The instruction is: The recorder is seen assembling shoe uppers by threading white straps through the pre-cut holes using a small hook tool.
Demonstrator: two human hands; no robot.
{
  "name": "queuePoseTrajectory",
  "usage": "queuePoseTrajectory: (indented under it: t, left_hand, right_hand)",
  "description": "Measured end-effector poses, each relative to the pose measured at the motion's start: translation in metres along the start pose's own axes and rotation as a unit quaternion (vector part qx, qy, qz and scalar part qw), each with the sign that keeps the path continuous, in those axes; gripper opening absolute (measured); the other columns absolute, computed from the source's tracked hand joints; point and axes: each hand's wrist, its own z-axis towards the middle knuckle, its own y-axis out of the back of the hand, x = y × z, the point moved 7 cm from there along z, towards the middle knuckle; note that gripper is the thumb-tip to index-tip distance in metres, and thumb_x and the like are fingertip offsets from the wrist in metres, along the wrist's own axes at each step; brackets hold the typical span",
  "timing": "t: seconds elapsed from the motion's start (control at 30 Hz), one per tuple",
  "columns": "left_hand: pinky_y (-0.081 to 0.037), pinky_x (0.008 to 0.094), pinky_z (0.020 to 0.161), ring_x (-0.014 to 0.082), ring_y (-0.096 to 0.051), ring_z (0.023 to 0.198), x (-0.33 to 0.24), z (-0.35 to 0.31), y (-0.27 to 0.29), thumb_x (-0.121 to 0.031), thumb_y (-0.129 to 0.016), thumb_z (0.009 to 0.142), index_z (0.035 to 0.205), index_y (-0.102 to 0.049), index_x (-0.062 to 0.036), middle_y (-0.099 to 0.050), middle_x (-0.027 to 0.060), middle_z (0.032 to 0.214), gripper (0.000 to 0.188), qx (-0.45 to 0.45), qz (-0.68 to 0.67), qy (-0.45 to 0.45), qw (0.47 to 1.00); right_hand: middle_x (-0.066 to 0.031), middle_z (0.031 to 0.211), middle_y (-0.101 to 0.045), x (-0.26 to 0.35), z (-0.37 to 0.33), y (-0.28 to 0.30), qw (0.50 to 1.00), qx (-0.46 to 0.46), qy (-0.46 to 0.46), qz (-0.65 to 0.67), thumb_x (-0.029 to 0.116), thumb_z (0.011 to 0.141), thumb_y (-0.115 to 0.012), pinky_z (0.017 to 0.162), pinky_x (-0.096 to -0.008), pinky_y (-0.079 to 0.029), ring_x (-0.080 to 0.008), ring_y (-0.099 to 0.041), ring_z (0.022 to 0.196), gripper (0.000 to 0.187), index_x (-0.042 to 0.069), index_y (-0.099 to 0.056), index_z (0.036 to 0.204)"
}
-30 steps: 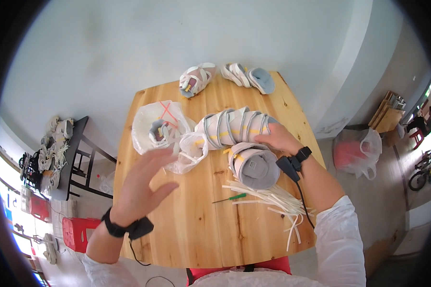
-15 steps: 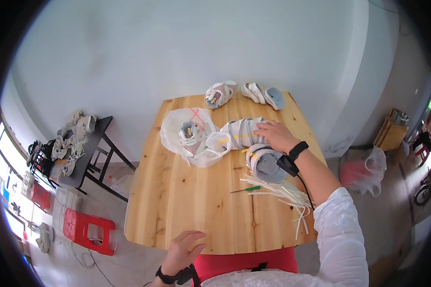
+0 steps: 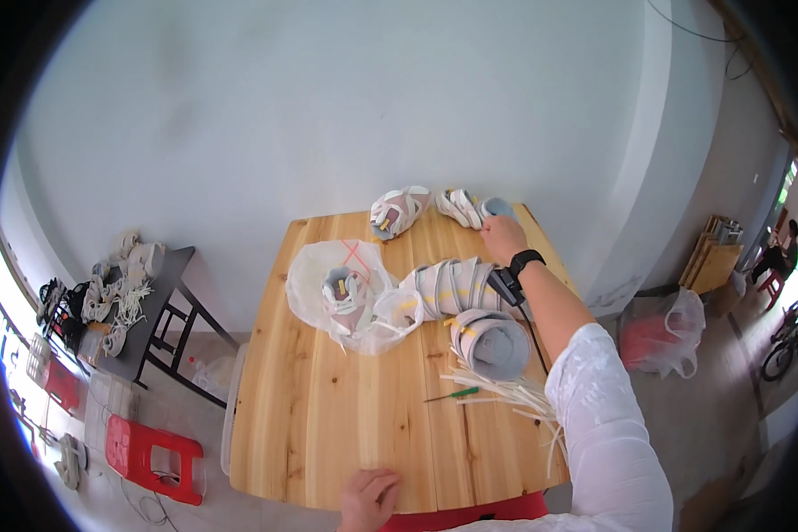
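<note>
At the far edge of the table my right hand is closed on the near rim of a shoe upper with blue-grey lining; the fingertips are partly hidden. A nested row of pale shoe uppers lies below that forearm, and another grey-lined upper sits at its near end. By the near table edge my left hand rests with loosely bent fingers and holds nothing. A clear plastic bag lies on the table's left half, with a white and mauve laced shoe upper on it.
A green-handled awl and a bunch of white laces lie on the wooden table. More shoe uppers stand at the back. Left are a dark side table with shoes and a red stool.
My right hand has left the nested row and reached farther away to the back upper. My left hand has settled at the near table edge. The view has tilted upward.
</note>
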Motion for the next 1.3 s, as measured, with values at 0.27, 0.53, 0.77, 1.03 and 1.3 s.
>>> queuePoseTrajectory:
  t: [0.27, 0.53, 0.77, 1.03, 1.3]
  left_hand:
    - [-0.049, 0.039, 0.078, 0.0316, -0.06, 0.088, 0.01, 0.001, -0.011, -0.003, -0.067, 0.076, 0.091, -0.065, -0.0015, -0.064, 0.0145, 0.095, 0.015, 0.025, -0.005, 0.041, 0.999]
    - [-0.05, 0.0384, 0.076, 0.0304, -0.06, 0.088, 0.008, 0.012, -0.01, -0.001, -0.068, 0.073, 0.088, -0.066, -0.0016, -0.064, 0.0135, 0.095, 0.015, 0.029, 0.006, 0.038, 0.999]
    - [-0.05, 0.0393, 0.076, 0.0318, -0.06, 0.087, -0.002, 0.018, -0.006, -0.001, -0.067, 0.074, 0.089, -0.065, -0.0009, -0.064, 0.0143, 0.095, 0.015, 0.03, 0.008, 0.038, 0.999]
    - [-0.049, 0.0395, 0.077, 0.0327, -0.059, 0.089, 0.003, 0.007, -0.008, -0.001, -0.066, 0.076, 0.09, -0.064, -0.0009, -0.063, 0.0145, 0.095, 0.014, 0.029, 0.013, 0.029, 0.999]
    - [-0.049, 0.0392, 0.078, 0.0318, -0.059, 0.09, 0.005, 0.005, -0.011, -0.002, -0.066, 0.078, 0.091, -0.064, -0.0023, -0.063, 0.0145, 0.096, 0.013, 0.031, 0.003, 0.035, 0.999]
  right_hand:
    - [-0.0179, 0.09, -0.066, -0.103, 0.031, -0.054, 0.979, 0.11, -0.07, -0.159, 0.007, 0.077, -0.056, 0.078, -0.0426, -0.051, -0.0342, -0.063, 0.084, 0.019, 0.007, -0.07, 0.089]
    - [-0.0168, 0.094, -0.063, -0.078, 0.036, -0.003, 0.98, -0.183, -0.076, -0.026, -0.001, 0.077, -0.055, 0.076, -0.0432, -0.047, -0.036, -0.06, 0.09, 0.018, 0.004, -0.06, 0.093]
    - [-0.0154, 0.094, -0.061, -0.079, 0.027, 0.009, 0.973, -0.218, -0.073, -0.012, -0.005, 0.069, -0.062, 0.081, -0.0412, -0.046, -0.0346, -0.057, 0.092, 0.03, 0.005, -0.056, 0.096]
    - [-0.0148, 0.094, -0.061, -0.048, 0.011, 0.041, 0.983, -0.17, 0.0, -0.071, 0.003, 0.077, -0.059, 0.08, -0.0426, -0.046, -0.0349, -0.057, 0.093, 0.018, 0.005, -0.059, 0.096]
    - [-0.018, 0.087, -0.063, -0.074, -0.027, 0.105, 0.964, -0.238, -0.102, 0.06, 0.006, 0.076, -0.055, 0.073, -0.0418, -0.047, -0.0363, -0.06, 0.083, 0.015, 0.001, -0.056, 0.091]
